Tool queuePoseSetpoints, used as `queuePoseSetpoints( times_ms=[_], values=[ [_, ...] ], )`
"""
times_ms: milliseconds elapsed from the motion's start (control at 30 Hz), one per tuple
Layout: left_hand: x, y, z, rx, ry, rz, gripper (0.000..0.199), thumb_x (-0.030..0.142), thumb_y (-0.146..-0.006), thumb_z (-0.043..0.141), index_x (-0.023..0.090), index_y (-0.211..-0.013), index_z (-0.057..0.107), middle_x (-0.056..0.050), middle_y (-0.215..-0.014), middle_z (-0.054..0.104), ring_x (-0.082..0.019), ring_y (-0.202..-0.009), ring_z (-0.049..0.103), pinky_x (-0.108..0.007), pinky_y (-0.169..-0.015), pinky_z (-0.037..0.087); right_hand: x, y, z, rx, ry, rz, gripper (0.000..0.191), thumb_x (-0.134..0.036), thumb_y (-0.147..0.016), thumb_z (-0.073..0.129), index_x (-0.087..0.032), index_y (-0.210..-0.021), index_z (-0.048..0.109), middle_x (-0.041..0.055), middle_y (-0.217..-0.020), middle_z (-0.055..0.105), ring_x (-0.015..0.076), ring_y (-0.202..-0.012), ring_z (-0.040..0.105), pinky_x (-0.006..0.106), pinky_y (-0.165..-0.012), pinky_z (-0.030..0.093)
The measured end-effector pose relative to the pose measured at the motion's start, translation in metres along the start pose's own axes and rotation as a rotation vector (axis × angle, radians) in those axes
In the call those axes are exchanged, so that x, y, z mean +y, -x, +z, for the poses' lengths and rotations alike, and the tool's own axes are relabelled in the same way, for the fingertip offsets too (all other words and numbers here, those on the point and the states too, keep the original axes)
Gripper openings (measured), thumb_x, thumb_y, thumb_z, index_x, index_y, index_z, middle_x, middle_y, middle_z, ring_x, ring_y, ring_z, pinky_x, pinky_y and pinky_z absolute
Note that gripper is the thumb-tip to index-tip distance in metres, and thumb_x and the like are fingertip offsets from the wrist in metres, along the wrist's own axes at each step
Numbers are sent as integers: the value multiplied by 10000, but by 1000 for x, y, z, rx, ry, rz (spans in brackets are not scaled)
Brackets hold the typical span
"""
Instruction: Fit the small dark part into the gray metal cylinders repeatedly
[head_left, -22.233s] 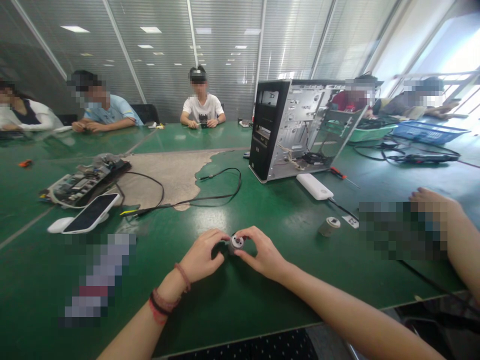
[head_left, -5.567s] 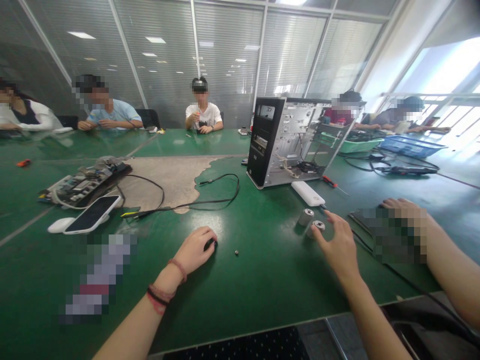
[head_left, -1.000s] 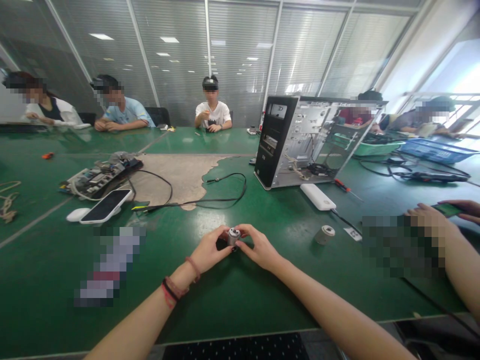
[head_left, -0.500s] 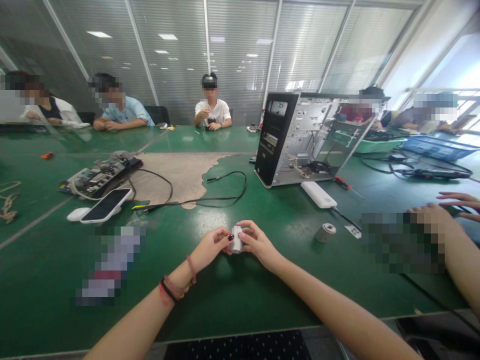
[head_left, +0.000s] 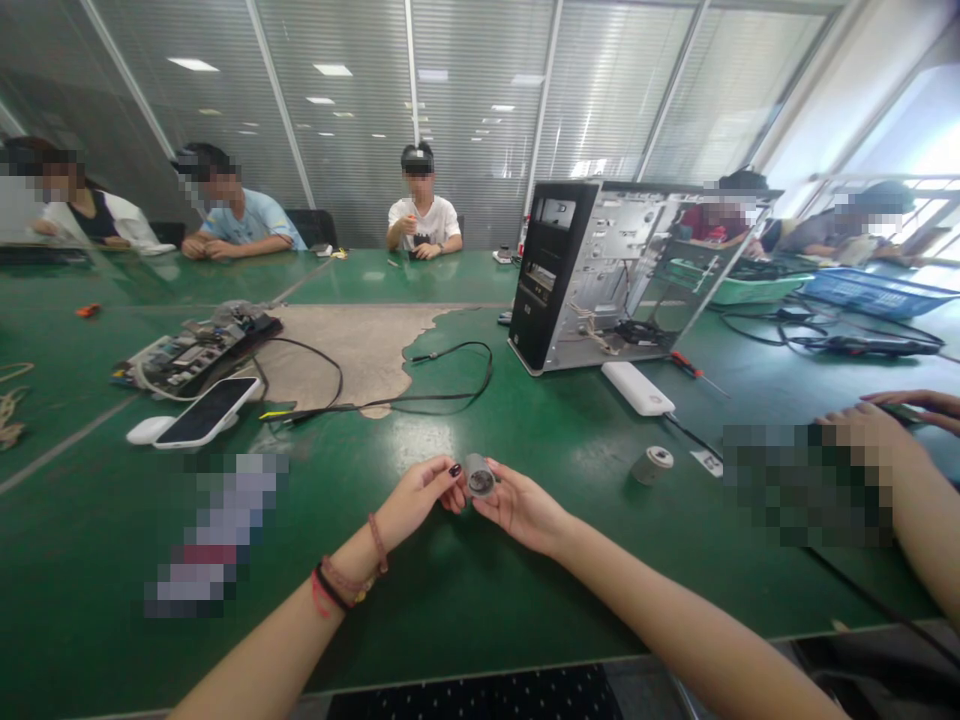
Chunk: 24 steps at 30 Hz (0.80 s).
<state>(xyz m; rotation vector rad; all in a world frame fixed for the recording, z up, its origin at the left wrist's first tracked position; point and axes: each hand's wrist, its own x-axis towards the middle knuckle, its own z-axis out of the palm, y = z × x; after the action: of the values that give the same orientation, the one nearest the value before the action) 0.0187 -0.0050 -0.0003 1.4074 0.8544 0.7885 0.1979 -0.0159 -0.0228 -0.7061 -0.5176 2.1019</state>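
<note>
A small grey cylinder (head_left: 480, 477) is between my two hands above the green table (head_left: 450, 620), its dark round end turned toward me. My right hand (head_left: 521, 508) grips it from the right, thumb at its upper edge and fingers beneath. My left hand (head_left: 427, 495) is closed at its left side, with thumb and fingers together against the cylinder. A similar grey cylinder with a pale top (head_left: 652, 466) stands on the table to the right.
An open computer case (head_left: 592, 280) stands ahead, with a white power bank (head_left: 637, 389) and a screwdriver (head_left: 694, 371) before it. Left are a phone (head_left: 208, 412) and a circuit assembly (head_left: 199, 350). Another person's hand (head_left: 870, 440) is at the right.
The cylinder has turned from upright, so its dark end now faces me. My right hand has shifted lower around it, fingers now underneath.
</note>
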Motion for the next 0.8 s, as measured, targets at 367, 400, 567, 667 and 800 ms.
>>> queuePoseSetpoints(
  times_ms=[367, 400, 567, 667, 800],
  values=[
    [-4, -1, -1, -17, 53, -11, 404, 534, -801, 553, 133, -752, 532, -12, -585, 621, -124, -542, 577, -252, -577, 445, 1, 1, -1, 16, 0, 9, 206, -280, -856, 583, -124, -990, 583, 65, -880, 708, 93, -685, 674, 180, -632, 545],
    [-4, 0, -1, -11, 48, -13, 403, 533, -803, 551, 134, -749, 531, -12, -583, 621, -124, -543, 578, -252, -577, 445, 1, 1, -1, 15, 11, 3, 221, -288, -843, 601, -129, -995, 580, 60, -877, 708, 95, -684, 673, 180, -627, 542],
    [-4, -1, 1, -6, 39, -10, 419, 549, -797, 544, 134, -740, 525, -15, -570, 627, -124, -531, 576, -246, -562, 437, 3, 0, -2, 11, 55, -40, 244, -303, -815, 630, -135, -984, 580, 45, -863, 711, 89, -672, 664, 179, -623, 533],
    [-4, -1, 1, -13, 37, -12, 422, 552, -799, 538, 134, -742, 525, -17, -570, 628, -124, -531, 578, -243, -556, 432, 3, 0, -2, 13, 52, -38, 225, -302, -826, 615, -130, -966, 577, 48, -845, 710, 81, -647, 658, 174, -623, 532],
    [-4, -1, 0, -18, 34, -11, 419, 547, -799, 540, 131, -746, 527, -15, -572, 621, -124, -536, 578, -241, -558, 428, 2, 0, -1, 18, 39, -20, 225, -300, -829, 608, -132, -973, 563, 52, -845, 706, 84, -647, 660, 173, -618, 529]
  ],
)
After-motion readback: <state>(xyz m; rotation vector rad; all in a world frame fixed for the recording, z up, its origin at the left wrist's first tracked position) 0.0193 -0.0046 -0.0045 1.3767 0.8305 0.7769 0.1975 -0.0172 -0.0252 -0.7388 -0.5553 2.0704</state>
